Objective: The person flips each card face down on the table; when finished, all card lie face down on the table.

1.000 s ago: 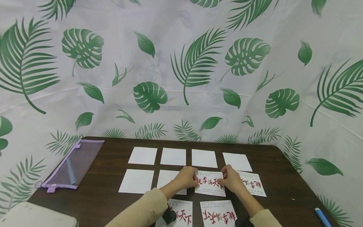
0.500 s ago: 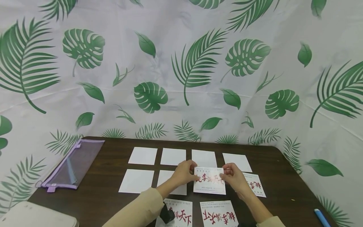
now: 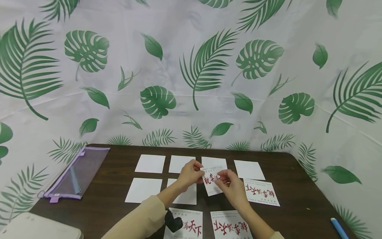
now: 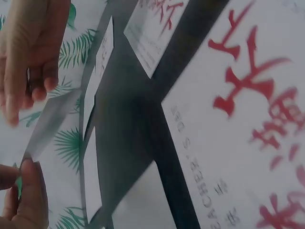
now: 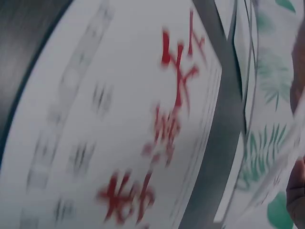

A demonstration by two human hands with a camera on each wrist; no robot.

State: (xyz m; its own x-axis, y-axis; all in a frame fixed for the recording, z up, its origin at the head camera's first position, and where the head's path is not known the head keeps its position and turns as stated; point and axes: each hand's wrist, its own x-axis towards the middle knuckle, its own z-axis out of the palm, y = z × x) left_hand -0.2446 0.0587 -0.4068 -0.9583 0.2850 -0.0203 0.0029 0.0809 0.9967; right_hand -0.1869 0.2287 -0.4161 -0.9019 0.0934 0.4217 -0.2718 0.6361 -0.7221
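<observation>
In the head view, a white card (image 3: 212, 187) with red characters and small grey print is raised over the table and tilted. My left hand (image 3: 190, 174) pinches its left edge between thumb and fingers. My right hand (image 3: 234, 189) is in front of the card's right part, thumb and forefinger apart. In the left wrist view, the card (image 4: 50, 119) is seen nearly edge-on, pinched by the left fingers (image 4: 33, 191), while the right hand (image 4: 33, 52) hangs with relaxed fingers close by its upper end. The card (image 5: 276, 176) also shows at the right wrist view's edge.
Blank white cards (image 3: 182, 164) lie in rows on the dark table (image 3: 110, 186). Printed cards lie at right (image 3: 262, 192) and in front (image 3: 229, 225). A purple-edged mesh pouch (image 3: 79, 172) is at left, a white object (image 3: 38, 227) front left, a blue pen (image 3: 339, 228) front right.
Both hands have lifted the printed card off its place in the middle row and turned it. The right hand has shifted left across the card, and its fingers have come off the right edge.
</observation>
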